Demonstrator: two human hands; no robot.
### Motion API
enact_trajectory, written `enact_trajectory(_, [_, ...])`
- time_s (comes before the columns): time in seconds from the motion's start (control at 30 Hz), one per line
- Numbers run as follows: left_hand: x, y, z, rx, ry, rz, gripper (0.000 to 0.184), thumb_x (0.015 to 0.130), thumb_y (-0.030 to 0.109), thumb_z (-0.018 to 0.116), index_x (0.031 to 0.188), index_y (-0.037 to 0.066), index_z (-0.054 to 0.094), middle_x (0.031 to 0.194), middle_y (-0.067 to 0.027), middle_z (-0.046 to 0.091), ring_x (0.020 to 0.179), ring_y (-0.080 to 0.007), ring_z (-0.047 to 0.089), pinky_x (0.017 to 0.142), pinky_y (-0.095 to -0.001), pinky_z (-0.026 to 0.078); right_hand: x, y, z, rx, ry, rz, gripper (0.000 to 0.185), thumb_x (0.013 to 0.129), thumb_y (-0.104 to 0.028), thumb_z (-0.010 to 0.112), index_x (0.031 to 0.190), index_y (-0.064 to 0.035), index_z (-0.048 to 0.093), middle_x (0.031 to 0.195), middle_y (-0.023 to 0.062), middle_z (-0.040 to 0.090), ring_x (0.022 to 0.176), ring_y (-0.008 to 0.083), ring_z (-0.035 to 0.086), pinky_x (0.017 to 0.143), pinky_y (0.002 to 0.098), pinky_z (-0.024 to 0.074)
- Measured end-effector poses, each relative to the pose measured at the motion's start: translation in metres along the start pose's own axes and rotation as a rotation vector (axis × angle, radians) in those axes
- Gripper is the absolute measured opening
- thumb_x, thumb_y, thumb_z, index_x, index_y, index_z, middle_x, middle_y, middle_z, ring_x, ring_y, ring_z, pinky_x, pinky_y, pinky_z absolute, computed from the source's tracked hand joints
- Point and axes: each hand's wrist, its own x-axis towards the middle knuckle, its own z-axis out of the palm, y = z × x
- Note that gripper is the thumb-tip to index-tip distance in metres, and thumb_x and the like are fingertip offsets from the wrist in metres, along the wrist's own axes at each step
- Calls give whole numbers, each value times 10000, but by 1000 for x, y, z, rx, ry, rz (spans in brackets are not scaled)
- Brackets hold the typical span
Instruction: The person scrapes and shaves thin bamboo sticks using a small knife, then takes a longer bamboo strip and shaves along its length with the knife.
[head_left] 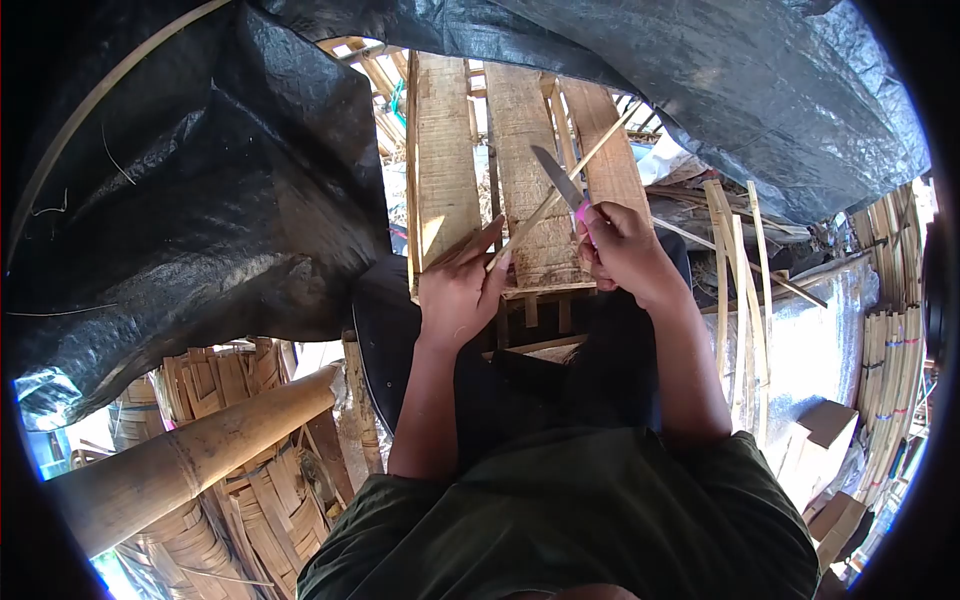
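Note:
My right hand (628, 252) is wrapped round the pink handle of a knife (562, 180), its blade pointing up and to the left. The blade lies across or against a thin bamboo strip (598, 152); whether it cuts into it I cannot tell. That strip slants from my left hand up to the right, over the wooden slats. My left hand (462, 285) holds the strip's lower end between thumb and fingers, close to the near edge of the slatted wooden bench (445, 140).
Dark plastic sheeting (270, 170) hangs at the left and across the top. A thick bamboo pole (210, 445) lies at lower left by woven bamboo pieces (285, 500). Several bamboo strips (740, 290) stand at the right, near bundled strips (885, 390) and a cardboard box (828, 424).

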Motion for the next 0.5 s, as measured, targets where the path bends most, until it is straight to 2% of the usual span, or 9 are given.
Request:
enact_trajectory(0.03, [2,3,-4,-52,-45,-38,159,949,182,648,901,61,739,1324,-66,659,1065,-267,692,870,-384,565,0,3,-2,-219,91,-67,283,1061,-303,538,978,-34,569,699,-12,493,509,70,407,471,248,357])
enact_trajectory(0.07, [3,6,-8,-104,-91,-75,192,980,191,606,925,62,736,1327,-71,654,1080,-284,683,887,-397,558,7,16,-4,-473,229,-238,331,1043,-306,566,927,1,610,667,44,548,513,104,488,479,298,405])
enact_trajectory(0.1, [4,7,-12,-105,-88,-70,192,980,191,606,925,62,736,1327,-71,654,1080,-284,683,887,-397,558,11,21,-3,-474,233,-242,331,1043,-306,566,927,1,610,667,44,548,513,104,488,479,298,405])
enact_trajectory(0.17, [5,9,-18,-146,-249,-157,228,1019,203,528,1069,74,710,1320,-75,648,1114,-298,663,919,-428,538,18,27,1,-719,359,-341,382,1015,-319,607,853,25,641,618,108,563,509,182,537,493,376,427])
enact_trajectory(0.2, [5,10,-18,-144,-246,-153,228,1019,203,528,1069,74,710,1320,-75,648,1114,-298,663,919,-428,538,13,14,8,-743,367,-284,399,994,-323,605,845,41,670,736,275,655,727,467,661,658,497,503])
enact_trajectory(0.27, [6,8,-18,-72,-151,-45,339,1049,194,463,1320,55,611,1108,-131,691,912,-333,676,812,-431,527,15,9,11,-743,367,-293,414,1000,-332,591,851,45,674,735,274,657,732,463,669,655,501,506])
enact_trajectory(0.37, [5,8,-17,-80,-198,-74,330,1052,206,451,1252,12,628,1177,-155,660,995,-368,651,854,-451,513,20,8,14,-772,361,-305,442,1010,-349,565,869,53,681,738,276,661,737,461,677,654,507,513])
enact_trajectory(0.43, [3,4,-14,-87,-232,-100,328,1053,219,451,1236,5,620,1219,-133,640,1035,-367,640,885,-463,515,13,-2,18,-800,356,-306,455,1015,-356,552,881,57,684,742,280,663,736,463,677,655,509,517])
enact_trajectory(0.5, [3,5,-13,-95,-260,-116,329,1053,231,452,1219,-2,613,1262,-112,620,1075,-367,630,915,-475,517,3,-18,17,-696,225,-91,446,1021,-340,536,915,64,692,774,294,668,760,483,671,672,522,521])
